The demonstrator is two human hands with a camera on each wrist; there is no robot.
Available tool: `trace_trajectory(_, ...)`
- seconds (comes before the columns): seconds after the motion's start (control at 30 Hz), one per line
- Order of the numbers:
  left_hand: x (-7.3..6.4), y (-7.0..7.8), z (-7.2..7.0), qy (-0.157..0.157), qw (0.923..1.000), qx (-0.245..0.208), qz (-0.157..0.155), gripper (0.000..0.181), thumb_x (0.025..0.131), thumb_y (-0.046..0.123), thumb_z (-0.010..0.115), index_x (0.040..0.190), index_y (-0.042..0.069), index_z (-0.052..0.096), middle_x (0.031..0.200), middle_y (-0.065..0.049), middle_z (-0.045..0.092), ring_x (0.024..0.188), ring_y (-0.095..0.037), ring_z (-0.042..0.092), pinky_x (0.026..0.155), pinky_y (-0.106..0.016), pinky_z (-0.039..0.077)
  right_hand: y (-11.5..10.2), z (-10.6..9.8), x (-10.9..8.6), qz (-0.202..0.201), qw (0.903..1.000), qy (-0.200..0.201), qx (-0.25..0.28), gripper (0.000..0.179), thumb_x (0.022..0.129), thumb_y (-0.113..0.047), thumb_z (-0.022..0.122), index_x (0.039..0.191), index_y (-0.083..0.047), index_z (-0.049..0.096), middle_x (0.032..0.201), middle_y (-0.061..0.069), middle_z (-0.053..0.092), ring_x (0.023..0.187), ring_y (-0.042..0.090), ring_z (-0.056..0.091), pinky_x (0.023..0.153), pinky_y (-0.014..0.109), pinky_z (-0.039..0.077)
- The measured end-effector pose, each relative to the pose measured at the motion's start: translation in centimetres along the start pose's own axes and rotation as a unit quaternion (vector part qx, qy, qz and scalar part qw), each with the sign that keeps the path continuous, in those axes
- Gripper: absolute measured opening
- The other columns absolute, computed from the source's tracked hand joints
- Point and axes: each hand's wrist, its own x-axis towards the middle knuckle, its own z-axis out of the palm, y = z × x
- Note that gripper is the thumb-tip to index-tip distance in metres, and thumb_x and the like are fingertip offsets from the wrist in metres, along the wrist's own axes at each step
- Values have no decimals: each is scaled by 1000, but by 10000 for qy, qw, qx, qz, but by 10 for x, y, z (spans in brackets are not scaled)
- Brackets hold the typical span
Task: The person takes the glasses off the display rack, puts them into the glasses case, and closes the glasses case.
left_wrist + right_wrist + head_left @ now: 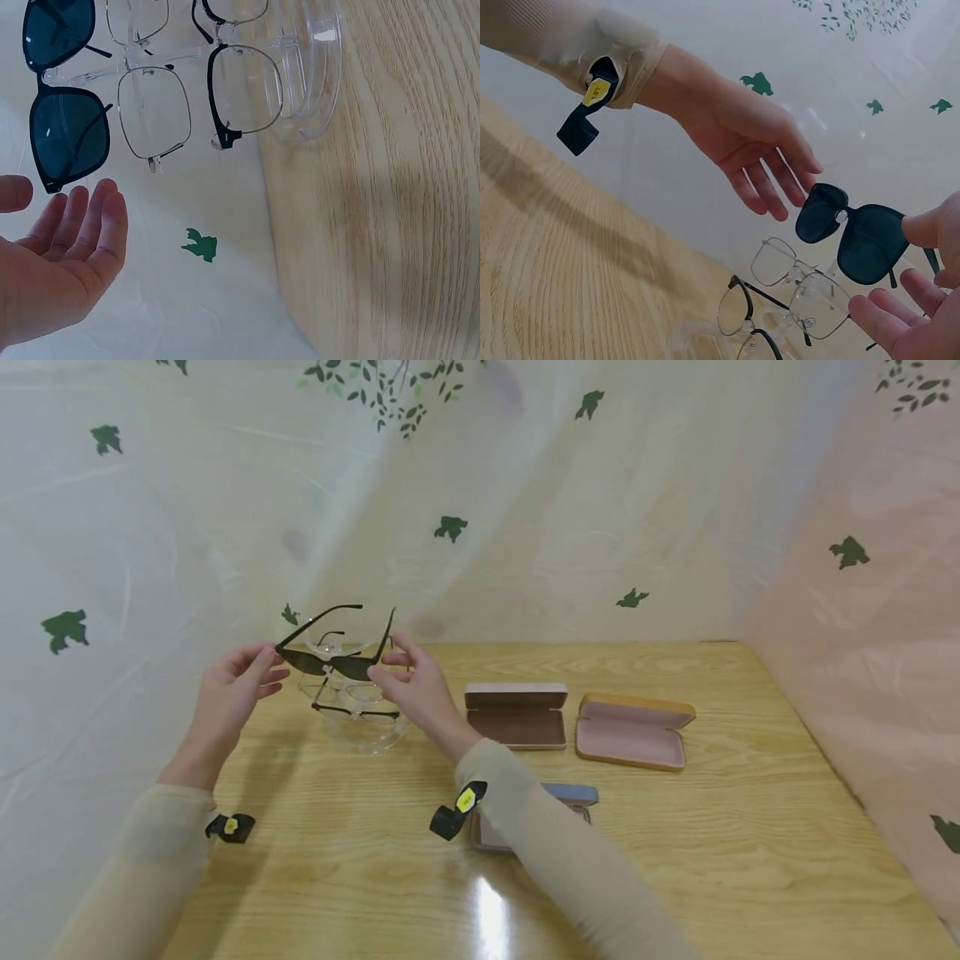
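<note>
Black sunglasses [352, 667] sit at the top of a clear glasses stand [378, 745], their temples pointing back. My left hand [228, 689] is at their left hinge; in the left wrist view its thumb and fingers are spread, fingertips right at the frame corner. At the other end my right hand [420, 685] pinches the right hinge, thumb overlapping the lens edge and fingers by the temple. Below on the stand are thin metal-rimmed glasses [155, 112] and, lowest, black half-rimmed glasses [247, 90].
To the right, an open case with brown lining [517, 728] and an open orange case [633, 742] with pink lining lie on the wooden table [720, 860]. Nearer, a blue-lidded case [573, 793] is partly hidden by my right forearm. A patterned curtain [525, 568] hangs behind.
</note>
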Motion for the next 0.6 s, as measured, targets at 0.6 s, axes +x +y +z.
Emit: trace_trajectory(0.6, -11, 20, 4, 372, 9965, -653, 374, 25, 101, 28, 65, 115, 7, 63, 105, 0, 70, 87, -8, 73, 77, -18, 59, -17, 0, -1, -159, 9990, -290, 298, 59, 100, -15, 67, 153, -12, 44, 125, 6, 59, 104, 21, 66, 85, 35, 61)
